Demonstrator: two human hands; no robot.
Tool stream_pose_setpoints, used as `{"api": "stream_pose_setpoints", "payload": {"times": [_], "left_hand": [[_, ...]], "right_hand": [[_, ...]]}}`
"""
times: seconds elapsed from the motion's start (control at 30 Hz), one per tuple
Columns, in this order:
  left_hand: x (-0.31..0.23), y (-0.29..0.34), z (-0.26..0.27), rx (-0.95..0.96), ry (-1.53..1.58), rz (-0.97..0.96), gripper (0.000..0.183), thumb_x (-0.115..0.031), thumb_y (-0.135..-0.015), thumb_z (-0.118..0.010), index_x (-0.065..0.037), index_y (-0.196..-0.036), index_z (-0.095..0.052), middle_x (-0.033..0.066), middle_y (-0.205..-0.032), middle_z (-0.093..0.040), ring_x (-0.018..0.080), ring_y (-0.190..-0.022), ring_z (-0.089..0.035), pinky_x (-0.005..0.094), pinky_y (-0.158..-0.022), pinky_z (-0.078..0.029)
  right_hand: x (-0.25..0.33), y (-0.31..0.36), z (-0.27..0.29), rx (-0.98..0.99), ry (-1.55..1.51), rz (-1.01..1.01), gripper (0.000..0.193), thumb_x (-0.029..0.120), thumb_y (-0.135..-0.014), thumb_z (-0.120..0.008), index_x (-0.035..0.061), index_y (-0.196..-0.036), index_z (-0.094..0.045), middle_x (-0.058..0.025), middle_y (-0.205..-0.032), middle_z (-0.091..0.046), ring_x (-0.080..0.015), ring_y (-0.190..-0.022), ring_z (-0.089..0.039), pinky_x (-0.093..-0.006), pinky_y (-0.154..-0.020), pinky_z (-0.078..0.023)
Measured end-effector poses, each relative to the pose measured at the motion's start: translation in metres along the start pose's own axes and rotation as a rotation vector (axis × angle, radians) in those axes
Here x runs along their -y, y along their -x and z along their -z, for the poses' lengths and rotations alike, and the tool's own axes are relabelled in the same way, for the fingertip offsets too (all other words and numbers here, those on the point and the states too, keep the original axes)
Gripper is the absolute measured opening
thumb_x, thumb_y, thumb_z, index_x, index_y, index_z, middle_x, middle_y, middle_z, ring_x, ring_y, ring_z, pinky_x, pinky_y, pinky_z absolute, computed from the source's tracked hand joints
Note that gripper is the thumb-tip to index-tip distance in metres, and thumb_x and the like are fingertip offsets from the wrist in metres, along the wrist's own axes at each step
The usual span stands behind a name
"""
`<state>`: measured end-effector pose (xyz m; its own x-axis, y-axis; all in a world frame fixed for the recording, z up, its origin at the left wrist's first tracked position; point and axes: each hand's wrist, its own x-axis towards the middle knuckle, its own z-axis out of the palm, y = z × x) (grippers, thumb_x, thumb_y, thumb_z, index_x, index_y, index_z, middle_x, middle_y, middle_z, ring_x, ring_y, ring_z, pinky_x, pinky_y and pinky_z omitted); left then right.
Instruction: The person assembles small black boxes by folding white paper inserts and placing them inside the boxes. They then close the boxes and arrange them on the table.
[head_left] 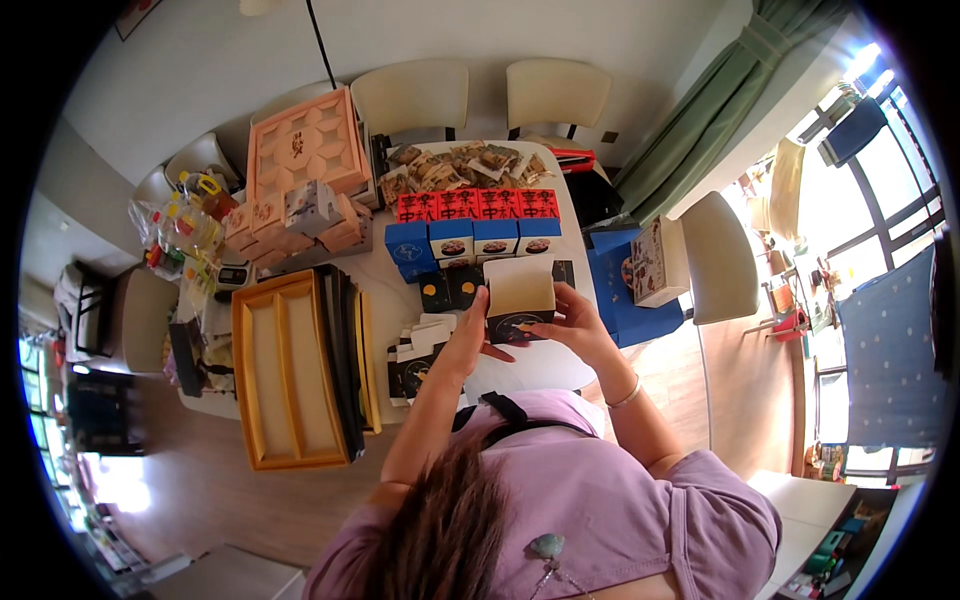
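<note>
Between my two hands is a small black carton [522,328] with its cream inside showing and a flap standing up at the far side. My left hand [468,335] is closed on its left edge, some fingers under it. On the right side, my right hand [576,322] grips it, fingertips at the front face. Behind the carton lie black boxes with yellow round marks [448,290]. Several black-and-white folded cartons [415,355] are by my left wrist. Farther back stand a row of blue boxes [452,240] and a row of red boxes [478,205].
Small clear-wrapped packets [465,168] are heaped at the table's far end. A gold-rimmed divided tray [285,370] leans with dark panels at the left. Behind it are pink boxes [305,145] and oil bottles [190,220]. To the right, a chair [715,258] bears a white carton [657,265].
</note>
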<state>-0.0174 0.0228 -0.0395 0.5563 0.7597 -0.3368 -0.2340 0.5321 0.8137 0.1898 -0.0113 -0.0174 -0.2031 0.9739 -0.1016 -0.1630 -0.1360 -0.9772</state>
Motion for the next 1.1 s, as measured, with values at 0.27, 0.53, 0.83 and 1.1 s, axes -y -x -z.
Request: {"api": "stream_pose_setpoints", "payload": {"times": [0.27,0.53,0.83,1.1], "left_hand": [[-0.01,0.009,-0.001,0.035,-0.016,0.046,0.053,-0.049,-0.094,-0.047,-0.009,-0.129,-0.047,0.0123,-0.105,-0.068,0.0246,-0.077,-0.072,0.0305,-0.051,-0.057],[-0.012,0.009,-0.006,-0.058,-0.155,0.084,0.057,-0.052,-0.095,-0.038,-0.009,-0.132,-0.045,0.0145,-0.108,-0.068,0.0262,-0.079,-0.072,0.0291,-0.048,-0.054],[-0.007,0.009,-0.025,-0.462,-0.94,-0.842,0.1,-0.047,-0.067,-0.083,-0.006,-0.142,-0.03,0.023,-0.137,-0.036,0.0347,-0.107,-0.059,0.0388,-0.074,-0.057],[-0.01,0.014,-0.04,-0.614,-1.265,-0.807,0.111,-0.035,-0.05,-0.09,-0.011,-0.144,-0.035,0.0214,-0.134,-0.041,0.0425,-0.117,-0.049,0.0478,-0.079,-0.055]], "right_hand": [[-0.001,0.0,0.008,0.063,-0.183,-0.058,0.042,0.02,-0.093,-0.066,0.0049,-0.13,-0.054,-0.0026,-0.119,-0.06,-0.0114,-0.108,-0.056,-0.0299,-0.089,-0.049],[0.003,-0.001,0.001,-0.043,-0.089,-0.203,0.031,0.025,-0.097,-0.059,0.0067,-0.122,-0.062,0.002,-0.105,-0.066,-0.0058,-0.092,-0.06,-0.0229,-0.077,-0.051],[0.008,-0.008,-0.013,-0.386,-0.522,-0.195,0.026,0.021,-0.098,-0.053,0.0058,-0.119,-0.059,-0.0052,-0.104,-0.064,-0.0148,-0.096,-0.064,-0.0365,-0.063,-0.062],[0.005,-0.006,-0.023,-0.335,-0.462,-0.188,0.025,0.023,-0.098,-0.055,0.0046,-0.115,-0.061,-0.0028,-0.099,-0.062,-0.0115,-0.091,-0.062,-0.0337,-0.062,-0.062]]}}
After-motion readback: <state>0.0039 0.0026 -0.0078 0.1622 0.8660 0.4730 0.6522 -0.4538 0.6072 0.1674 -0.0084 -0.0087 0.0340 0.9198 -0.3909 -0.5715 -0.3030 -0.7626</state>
